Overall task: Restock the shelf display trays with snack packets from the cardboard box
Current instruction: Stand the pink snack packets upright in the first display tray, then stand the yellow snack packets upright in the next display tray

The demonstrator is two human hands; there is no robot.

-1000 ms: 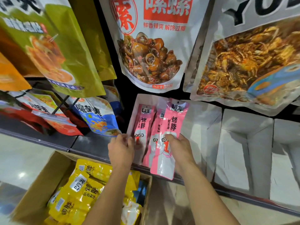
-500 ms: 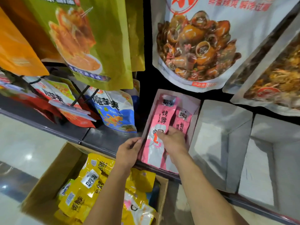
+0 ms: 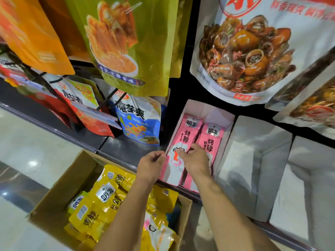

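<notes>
Snack packets in yellow are left in the cardboard box at seven o'clock, the grip of the left hand is held loose and empty, pink packets are touched in the centre tray by the right hand, whose grip cannot be told, and trays at four o'clock are seen unfilled.

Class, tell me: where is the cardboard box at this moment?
In the head view the cardboard box sits at lower left, below the shelf front edge and under the left forearm, with yellow packets inside.
</notes>
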